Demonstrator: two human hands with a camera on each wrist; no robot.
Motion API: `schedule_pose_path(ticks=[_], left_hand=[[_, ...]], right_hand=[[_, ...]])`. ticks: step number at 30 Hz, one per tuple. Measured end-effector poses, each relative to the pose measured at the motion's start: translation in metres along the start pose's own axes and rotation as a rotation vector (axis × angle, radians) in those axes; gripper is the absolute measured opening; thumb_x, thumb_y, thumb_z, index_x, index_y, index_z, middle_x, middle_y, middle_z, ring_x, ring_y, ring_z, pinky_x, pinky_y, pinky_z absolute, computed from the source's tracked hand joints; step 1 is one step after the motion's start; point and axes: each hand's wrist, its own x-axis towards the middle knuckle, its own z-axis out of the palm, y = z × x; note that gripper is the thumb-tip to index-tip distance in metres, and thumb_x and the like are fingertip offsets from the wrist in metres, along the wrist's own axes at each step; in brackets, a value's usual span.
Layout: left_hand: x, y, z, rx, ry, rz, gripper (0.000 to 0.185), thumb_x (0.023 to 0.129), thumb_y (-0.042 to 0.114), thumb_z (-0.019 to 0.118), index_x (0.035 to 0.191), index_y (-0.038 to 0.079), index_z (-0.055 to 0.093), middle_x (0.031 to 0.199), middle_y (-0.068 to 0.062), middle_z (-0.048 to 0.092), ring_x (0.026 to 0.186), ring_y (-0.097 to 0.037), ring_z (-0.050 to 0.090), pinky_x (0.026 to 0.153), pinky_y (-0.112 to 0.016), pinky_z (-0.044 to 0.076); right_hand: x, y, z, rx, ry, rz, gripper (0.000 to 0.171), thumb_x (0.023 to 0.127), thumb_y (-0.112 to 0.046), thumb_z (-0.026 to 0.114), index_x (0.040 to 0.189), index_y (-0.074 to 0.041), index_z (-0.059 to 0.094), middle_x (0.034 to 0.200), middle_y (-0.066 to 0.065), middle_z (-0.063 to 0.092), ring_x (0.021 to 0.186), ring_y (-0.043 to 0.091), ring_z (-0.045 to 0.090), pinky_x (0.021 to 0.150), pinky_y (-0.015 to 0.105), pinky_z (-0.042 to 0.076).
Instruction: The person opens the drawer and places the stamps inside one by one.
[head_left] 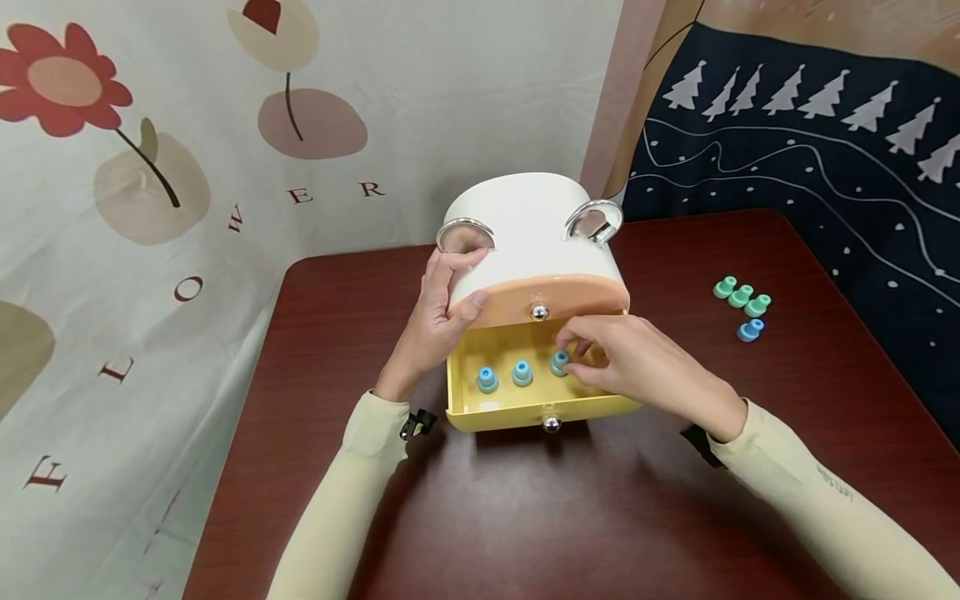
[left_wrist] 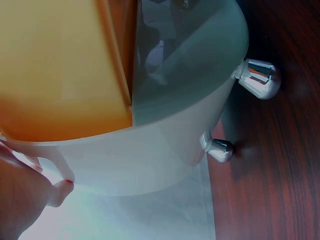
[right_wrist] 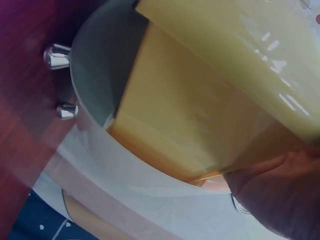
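Note:
A small white drawer cabinet [head_left: 525, 217] with an orange upper drawer [head_left: 517, 302] stands on the table. Its yellow lower drawer [head_left: 498, 417] is pulled out. My left hand [head_left: 431, 321] grips the cabinet's left side, fingers near a silver ring handle and thumb at the orange front. Inside the yellow drawer are a light-blue stepped peg [head_left: 487, 380] and a second peg [head_left: 522, 373], both upright. Over the drawer's right side, my right hand [head_left: 626, 354] pinches a third light-blue peg [head_left: 558, 363] between thumb and finger. The right wrist view shows the drawer's underside [right_wrist: 185, 100], with the peg hidden.
To the right on the dark red table [head_left: 525, 517] stand several green pegs [head_left: 741, 296] in a row, with a darker blue peg [head_left: 750, 331] just in front. Silver feet [left_wrist: 260, 79] carry the cabinet. A printed cloth [head_left: 465, 92] hangs behind the table.

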Motion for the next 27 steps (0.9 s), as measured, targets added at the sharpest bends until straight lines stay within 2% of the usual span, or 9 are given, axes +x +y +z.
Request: schedule_pose_path(ticks=[4,12,18,24,27], left_hand=[[0.000,0.001,-0.001,-0.018,-0.004,-0.003,0.065,0.107,0.060,0.059,0.149,0.011,0.055,0.146,-0.014,0.047,0.133,-0.028,0.038,0.106,-0.047,0.031],[-0.001,0.002,-0.001,-0.018,0.000,0.013,0.054,0.106,0.040,0.064,0.148,0.009,0.055,0.151,-0.015,0.047,0.134,-0.029,0.039,0.106,-0.045,0.032],[0.000,0.002,-0.001,-0.010,-0.003,0.004,0.059,0.107,0.052,0.062,0.149,0.011,0.055,0.146,-0.016,0.047,0.130,-0.029,0.039,0.105,-0.046,0.031],[0.000,0.001,-0.001,-0.024,-0.005,0.004,0.056,0.107,0.046,0.062,0.150,0.011,0.056,0.146,-0.018,0.047,0.131,-0.031,0.038,0.106,-0.046,0.031],[0.000,0.001,-0.001,-0.029,-0.007,-0.001,0.058,0.107,0.050,0.062,0.149,0.011,0.056,0.146,-0.018,0.047,0.131,-0.031,0.039,0.106,-0.045,0.032]], right_hand=[[-0.006,0.004,0.001,0.024,0.070,-0.067,0.024,0.093,-0.007,0.087,0.113,-0.015,0.076,0.105,-0.009,0.074,0.088,0.005,0.069,0.078,0.038,0.061],[-0.020,0.014,0.002,0.039,0.279,-0.152,0.034,0.090,0.000,0.087,0.119,-0.013,0.075,0.115,-0.002,0.076,0.089,0.009,0.067,0.073,0.027,0.055],[-0.029,0.021,-0.003,0.075,0.401,-0.162,0.034,0.089,0.004,0.086,0.116,-0.016,0.077,0.122,-0.004,0.075,0.082,0.007,0.061,0.066,0.020,0.050],[-0.036,0.027,-0.005,0.072,0.467,-0.154,0.035,0.087,0.008,0.083,0.115,-0.013,0.078,0.123,0.000,0.076,0.084,0.006,0.061,0.070,0.018,0.052],[-0.040,0.031,-0.004,0.059,0.505,-0.139,0.033,0.089,0.009,0.080,0.115,-0.011,0.078,0.123,0.001,0.077,0.086,0.007,0.063,0.071,0.018,0.051]])
